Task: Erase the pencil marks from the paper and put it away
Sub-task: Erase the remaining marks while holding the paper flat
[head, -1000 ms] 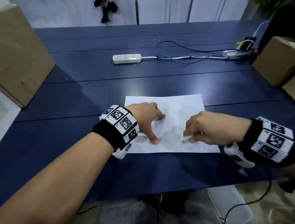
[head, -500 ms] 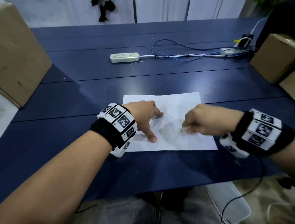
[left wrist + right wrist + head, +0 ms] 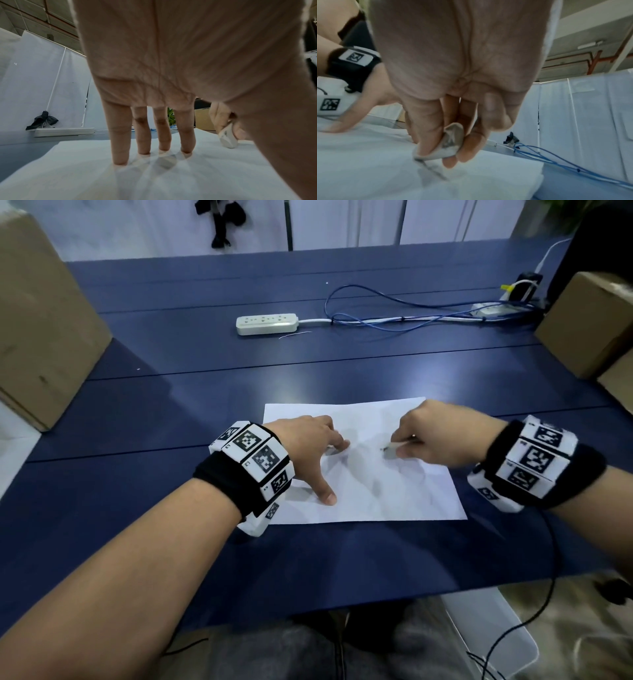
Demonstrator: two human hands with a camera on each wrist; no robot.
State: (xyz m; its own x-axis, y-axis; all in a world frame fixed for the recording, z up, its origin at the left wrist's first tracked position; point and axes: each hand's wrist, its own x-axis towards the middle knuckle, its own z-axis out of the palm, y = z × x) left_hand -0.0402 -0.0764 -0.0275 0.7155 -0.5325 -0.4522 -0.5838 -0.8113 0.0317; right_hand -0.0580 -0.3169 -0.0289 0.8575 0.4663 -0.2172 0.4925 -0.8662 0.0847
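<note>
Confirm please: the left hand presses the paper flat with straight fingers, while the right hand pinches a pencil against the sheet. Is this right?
Not quite. The right hand pinches a worn eraser, not a pencil, as the right wrist view shows. The left hand does press the paper flat with straight fingers.

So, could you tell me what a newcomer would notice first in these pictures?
The white paper sheet on the dark blue table, pinned by the left hand with spread fingers. The right hand pinches a worn white eraser against it. Farther back lies a white power strip.

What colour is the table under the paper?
Dark blue table, clearest in the head view, under the white paper.
</note>
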